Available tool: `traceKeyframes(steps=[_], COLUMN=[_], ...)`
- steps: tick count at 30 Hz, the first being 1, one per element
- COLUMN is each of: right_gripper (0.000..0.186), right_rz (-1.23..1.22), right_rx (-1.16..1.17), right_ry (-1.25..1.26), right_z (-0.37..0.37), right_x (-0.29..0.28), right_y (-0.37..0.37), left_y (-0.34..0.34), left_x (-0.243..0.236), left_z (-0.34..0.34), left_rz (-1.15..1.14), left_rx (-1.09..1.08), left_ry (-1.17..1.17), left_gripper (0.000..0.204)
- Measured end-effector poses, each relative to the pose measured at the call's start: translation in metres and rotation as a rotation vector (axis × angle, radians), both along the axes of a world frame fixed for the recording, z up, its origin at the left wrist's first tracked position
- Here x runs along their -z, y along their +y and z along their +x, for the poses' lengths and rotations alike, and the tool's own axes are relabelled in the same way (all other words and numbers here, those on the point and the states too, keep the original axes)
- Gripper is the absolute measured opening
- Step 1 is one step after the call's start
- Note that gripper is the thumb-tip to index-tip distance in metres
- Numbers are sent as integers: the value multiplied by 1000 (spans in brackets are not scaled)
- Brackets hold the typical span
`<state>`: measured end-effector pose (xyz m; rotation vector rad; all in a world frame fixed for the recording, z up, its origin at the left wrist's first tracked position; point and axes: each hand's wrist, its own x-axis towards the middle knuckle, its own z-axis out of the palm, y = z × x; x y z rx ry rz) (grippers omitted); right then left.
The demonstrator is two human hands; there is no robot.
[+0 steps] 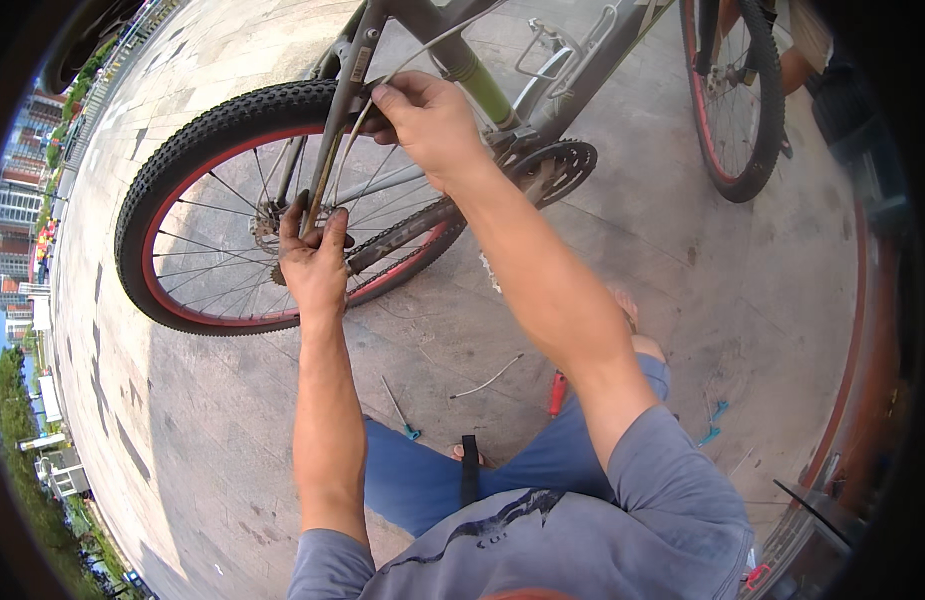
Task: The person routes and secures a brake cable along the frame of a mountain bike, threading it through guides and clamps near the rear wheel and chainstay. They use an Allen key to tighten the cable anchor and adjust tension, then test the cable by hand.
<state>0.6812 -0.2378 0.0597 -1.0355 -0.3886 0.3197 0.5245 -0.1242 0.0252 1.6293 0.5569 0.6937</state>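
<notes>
A bicycle's rear wheel, with a knobbly black tyre and red rim, stands in front of me. My right hand is up by the frame's seat stay, thumb and forefinger pinching a thin pale cable. Lower down, near the rear hub, my left hand closes finger and thumb around the cable's lower stretch beside the stay. Its fingertips look dark with grease, and the exact grip is partly hidden. The chain runs from the hub to the crankset on the right.
On the paving lie a teal-handled screwdriver, a short cut length of cable, a red-handled tool by my leg and teal tools at right. The front wheel stands far right, a person's hand near it.
</notes>
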Motion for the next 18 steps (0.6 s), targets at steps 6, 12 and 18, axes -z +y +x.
traceKeyframes(steps=[6,12,18], right_gripper=[14,14,13], right_rz=[179,247,213], right_rx=[-159,-267,-273], right_ry=[54,16,2], right_z=[6,21,23], right_x=[2,8,9], right_y=[-2,-10,-3], left_y=[14,9,4], left_x=[7,7,-1], left_z=[0,3,7], left_rz=[12,-17,18], left_rx=[-30,0,-59], left_ry=[-47,-25,-26], left_gripper=[47,45,43])
